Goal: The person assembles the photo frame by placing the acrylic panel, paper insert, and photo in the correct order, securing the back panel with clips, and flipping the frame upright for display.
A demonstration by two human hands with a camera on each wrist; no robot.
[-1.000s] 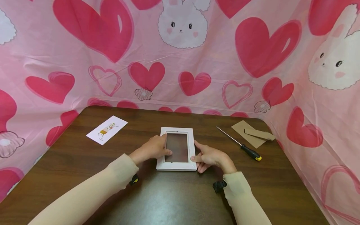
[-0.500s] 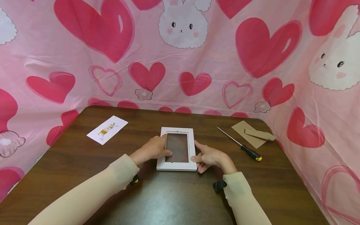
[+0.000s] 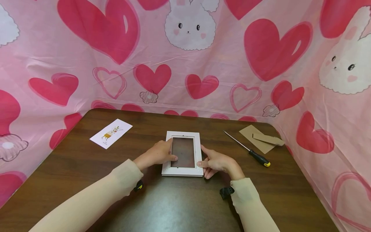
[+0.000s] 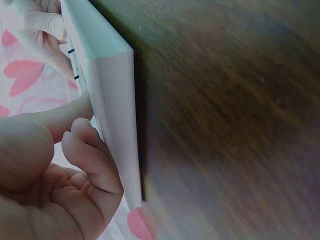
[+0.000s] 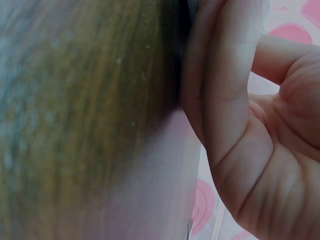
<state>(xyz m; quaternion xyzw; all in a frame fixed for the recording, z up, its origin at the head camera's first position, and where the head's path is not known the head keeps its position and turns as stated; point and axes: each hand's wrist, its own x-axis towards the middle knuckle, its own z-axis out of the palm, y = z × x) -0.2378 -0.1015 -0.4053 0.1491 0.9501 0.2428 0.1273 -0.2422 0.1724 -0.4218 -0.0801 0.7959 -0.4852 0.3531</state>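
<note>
A white rectangular picture frame [image 3: 181, 172] lies at the middle of the dark wooden table, with a see-through pane [image 3: 183, 151] in its opening. Small black tabs stick out at the opening's inner edge. My left hand [image 3: 156, 152] holds the frame's left side, its thumb reaching over onto the pane. In the left wrist view, curled fingers [image 4: 92, 155] rest against the frame's outer side wall [image 4: 117, 110]. On the opposite side my right hand [image 3: 218, 161] grips the lower right edge, thumb on top. Its other fingers [image 5: 227, 85] sit low by the tabletop, partly under the frame's edge.
A white card [image 3: 111, 133] with a printed plant drawing lies at the back left. To the right are a screwdriver [image 3: 259, 158] with a black and yellow handle, a brown board [image 3: 246, 130] and a strip-shaped stand piece [image 3: 268, 139] across it. A pink heart-print cloth [image 3: 203, 64] surrounds the table.
</note>
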